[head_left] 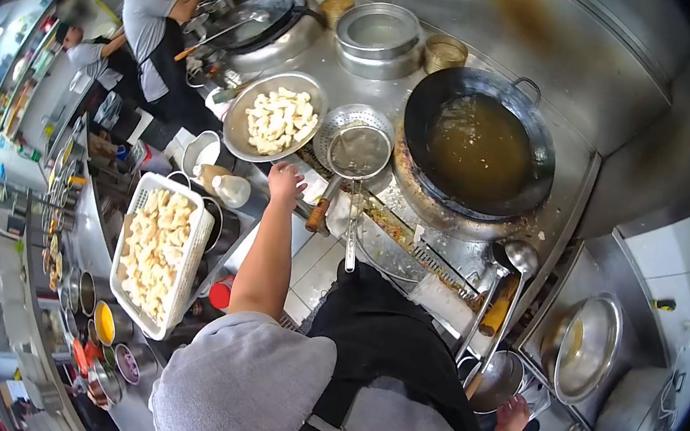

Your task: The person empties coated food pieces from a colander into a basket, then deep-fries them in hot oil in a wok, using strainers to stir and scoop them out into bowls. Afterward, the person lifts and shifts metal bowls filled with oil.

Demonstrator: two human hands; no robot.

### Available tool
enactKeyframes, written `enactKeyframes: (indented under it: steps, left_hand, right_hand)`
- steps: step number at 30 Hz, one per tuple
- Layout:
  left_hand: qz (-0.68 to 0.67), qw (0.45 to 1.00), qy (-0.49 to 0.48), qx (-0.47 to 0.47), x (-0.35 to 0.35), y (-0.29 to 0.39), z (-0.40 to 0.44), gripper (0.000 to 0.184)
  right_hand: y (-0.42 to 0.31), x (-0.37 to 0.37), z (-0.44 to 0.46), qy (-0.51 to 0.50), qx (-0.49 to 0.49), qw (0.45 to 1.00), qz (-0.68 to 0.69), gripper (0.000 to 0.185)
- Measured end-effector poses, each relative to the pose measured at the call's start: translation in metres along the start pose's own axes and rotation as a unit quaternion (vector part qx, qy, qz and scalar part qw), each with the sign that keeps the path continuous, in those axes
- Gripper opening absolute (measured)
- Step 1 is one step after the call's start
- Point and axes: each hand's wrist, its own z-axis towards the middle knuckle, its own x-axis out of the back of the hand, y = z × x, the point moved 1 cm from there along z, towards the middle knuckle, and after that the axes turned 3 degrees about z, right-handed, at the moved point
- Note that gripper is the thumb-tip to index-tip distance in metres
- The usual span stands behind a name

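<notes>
My left hand is held out with its fingers apart and nothing in it. Just beyond it, a steel bowl holds pale, battered-looking pieces. Right of that hand, a fine mesh strainer rests over a perforated ladle with a wooden handle. Low at my right side is my right hand, fingers loosely spread, near a metal pan; it seems to hold nothing. A black wok of brownish oil sits on the range ahead.
At left stands a white plastic basket of pale pieces. Long-handled ladles lean at the right, before a steel basin. Stacked metal pots stand at the back. Two people in dark aprons work at far left.
</notes>
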Motion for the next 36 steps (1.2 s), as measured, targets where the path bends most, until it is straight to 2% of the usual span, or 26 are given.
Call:
enactKeyframes:
  steps: [2,3,4,7,8,10,12,14,15,16,18,20,21,22,23,24,25,26,27,29,30,31,32,33,34,36]
  left_hand:
    - [-0.004,1.0,0.026,-0.014,0.007,-0.002,0.011,0.043]
    - [-0.001,0.999,0.041,-0.014,0.011,0.0,0.017,0.044]
    - [-0.006,0.999,0.042,-0.012,0.015,0.003,0.024,0.044]
    - [-0.002,0.992,0.126,-0.016,0.037,0.005,0.066,0.036]
    - [-0.01,0.986,0.164,0.031,0.049,-0.011,0.108,0.029]
    - [-0.027,0.972,0.221,0.069,0.058,-0.006,0.127,0.027]
    - [-0.053,0.967,0.235,0.08,0.065,0.004,0.139,0.027]
    - [-0.079,0.963,0.243,0.089,0.066,0.005,0.161,0.028]
    - [-0.065,0.962,0.261,0.055,0.067,-0.007,0.185,0.033]
    - [-0.05,0.958,0.281,0.021,0.07,-0.013,0.2,0.038]
    - [-0.035,0.949,0.313,-0.007,0.058,0.043,0.15,0.04]
    - [0.006,0.946,0.323,0.02,0.062,0.058,0.144,0.039]
    - [0.041,0.942,0.332,0.009,0.067,0.053,0.149,0.037]
    - [0.074,0.938,0.338,-0.002,0.071,0.047,0.157,0.036]
    - [0.061,0.951,0.302,0.001,0.075,0.041,0.161,0.033]
    - [0.057,0.95,0.307,0.0,0.08,0.045,0.151,0.033]
    - [0.031,0.962,0.271,-0.021,0.083,0.052,0.137,0.033]
    - [0.008,0.972,0.233,-0.042,0.087,0.06,0.123,0.032]
    - [0.022,0.973,0.216,-0.075,0.09,0.07,0.114,0.031]
    - [0.073,0.962,0.227,-0.13,0.092,0.108,0.084,0.034]
    - [0.067,0.966,0.18,-0.17,0.092,0.137,0.057,0.036]
    - [-0.012,0.979,0.126,-0.16,0.09,0.147,0.066,0.035]
    - [-0.05,0.97,0.09,-0.219,0.093,0.154,0.091,0.033]
    - [-0.038,0.972,0.091,-0.213,0.096,0.184,0.071,0.028]
    - [-0.071,0.972,0.06,-0.218,0.098,0.217,0.038,0.024]
    - [-0.066,0.971,-0.025,-0.228,0.105,0.27,-0.028,0.023]
  right_hand:
    - [0.001,-0.014,-0.002,-0.075,-0.041,0.992,-0.09,0.029]
    - [-0.004,-0.033,-0.015,-0.065,-0.058,0.99,-0.115,0.026]
    - [-0.004,-0.041,-0.016,-0.066,-0.054,0.989,-0.117,0.026]
    - [0.005,-0.066,-0.022,-0.154,-0.074,0.973,-0.157,0.024]
    - [0.009,-0.07,-0.025,-0.153,-0.069,0.973,-0.158,0.024]
    - [0.011,-0.089,-0.034,-0.194,-0.089,0.957,-0.195,0.023]
    - [0.012,-0.118,-0.048,-0.191,-0.082,0.954,-0.215,0.021]
    - [0.01,-0.155,-0.069,-0.214,-0.059,0.916,-0.335,0.019]
    - [0.004,-0.186,-0.089,-0.21,-0.023,0.888,-0.409,0.019]
    - [0.0,-0.218,-0.101,-0.213,-0.017,0.885,-0.414,0.019]
    - [-0.007,-0.284,-0.122,-0.374,0.084,0.757,-0.529,0.019]
    - [-0.002,-0.361,-0.139,-0.428,0.144,0.728,-0.516,0.022]
    - [0.015,-0.394,-0.125,-0.49,0.237,0.694,-0.471,0.024]
    - [0.013,-0.443,-0.146,-0.524,0.196,0.715,-0.42,0.024]
    - [0.026,-0.482,-0.13,-0.518,0.26,0.69,-0.433,0.024]
    - [0.022,-0.526,-0.144,-0.549,0.273,0.687,-0.39,0.024]
    - [0.015,-0.569,-0.151,-0.552,0.351,0.671,-0.35,0.029]
    - [0.002,-0.607,-0.162,-0.526,0.318,0.704,-0.356,0.033]
    - [-0.013,-0.641,-0.176,-0.549,0.341,0.707,-0.287,0.036]
    - [-0.039,-0.709,-0.173,-0.504,0.314,0.725,-0.349,0.041]
    - [-0.061,-0.734,-0.183,-0.504,0.304,0.726,-0.355,0.041]
    - [-0.085,-0.752,-0.196,-0.507,0.288,0.737,-0.343,0.041]
    - [-0.108,-0.762,-0.213,-0.523,0.272,0.753,-0.293,0.042]
    - [-0.13,-0.766,-0.231,-0.537,0.242,0.78,-0.21,0.033]
    - [-0.151,-0.772,-0.237,-0.575,0.257,0.757,-0.172,0.029]
    - [-0.188,-0.758,-0.265,-0.568,0.299,0.753,-0.143,0.028]
